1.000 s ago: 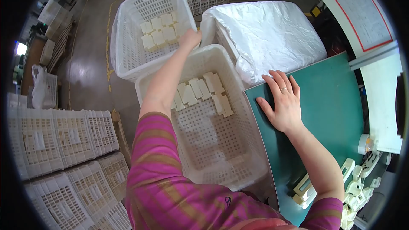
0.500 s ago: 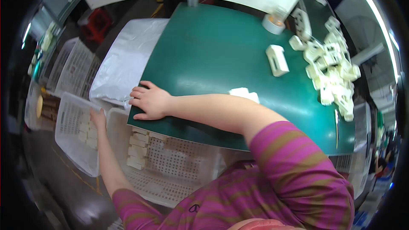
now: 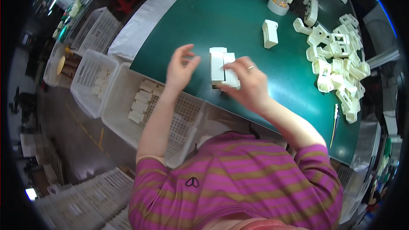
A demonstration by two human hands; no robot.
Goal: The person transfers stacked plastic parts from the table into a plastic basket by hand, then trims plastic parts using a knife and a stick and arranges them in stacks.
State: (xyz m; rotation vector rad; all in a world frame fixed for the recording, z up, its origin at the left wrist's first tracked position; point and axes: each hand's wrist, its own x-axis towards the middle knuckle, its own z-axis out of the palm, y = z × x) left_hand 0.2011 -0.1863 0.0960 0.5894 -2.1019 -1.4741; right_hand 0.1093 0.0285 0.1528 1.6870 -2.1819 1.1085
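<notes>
Two white box-like plastic parts stand side by side on the green tabletop, the left part [image 3: 217,64] slightly farther back than the right part [image 3: 230,76]. My right hand [image 3: 251,83], with a ring on one finger, pinches the right part between thumb and fingers. Left of the pair, my left hand [image 3: 181,69] hovers near the table's front edge. Its fingers are loosely bent, the thumb stands apart, and nothing is in it. Another white plastic part [image 3: 270,33] rests alone farther back on the table.
A heap of white plastic parts [image 3: 338,59] covers the table's right side, near a thin stick-like tool [image 3: 334,125]. Behind are a tape roll with a jar [image 3: 278,6] and a power strip [image 3: 311,10]. Left below, a large crate [image 3: 121,102] and a smaller bin [image 3: 85,89] hold parts.
My left hand has come from the bin at the left to above the table. My right hand has moved from the table's left edge to the white parts and grips one.
</notes>
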